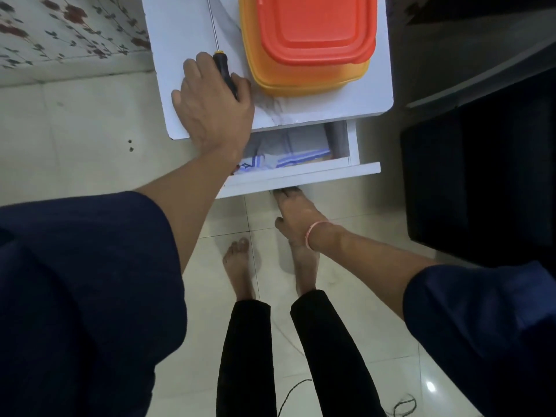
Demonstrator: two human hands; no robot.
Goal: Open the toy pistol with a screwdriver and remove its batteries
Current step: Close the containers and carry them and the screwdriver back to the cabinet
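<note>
Black-handled screwdriver lies on the white worktop in the upper middle of the frame, just left of the stacked orange and yellow plastic boxes. Left hand has its grip closed round the handle, shaft pointing to the top edge. Right hand reaches under the open drawer front. Fingertips are hidden there, so can't tell that grip.

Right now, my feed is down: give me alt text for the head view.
The left hand grips a black-handled screwdriver lying on a small white table, beside stacked orange containers. The right hand reaches to the front edge of the table's open drawer, which holds blue-striped items.
</note>
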